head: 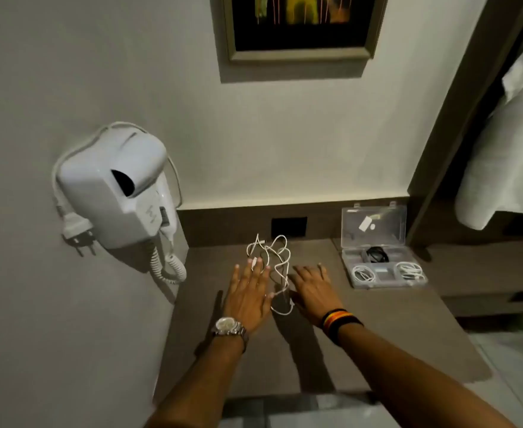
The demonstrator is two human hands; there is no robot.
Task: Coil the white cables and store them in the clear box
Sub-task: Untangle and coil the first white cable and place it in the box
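Observation:
A loose tangle of white cable [277, 257] lies on the brown counter [377, 335] between my two hands. My left hand [249, 296] rests flat with fingers spread, just left of the tangle, and a cable end lies over its fingers. On the other side, my right hand [314, 288] lies flat and open beside the cable. The clear box [374, 225] stands open at the back right of the counter. Its tray holds two coiled white cables [363, 273] and a black item [377, 254].
A white wall-mounted hair dryer [121, 193] with a coiled cord [167, 264] hangs at the left. A dark socket panel [288, 227] sits in the back ledge. A framed picture [298, 26] hangs above. White cloth [510, 149] hangs at the right.

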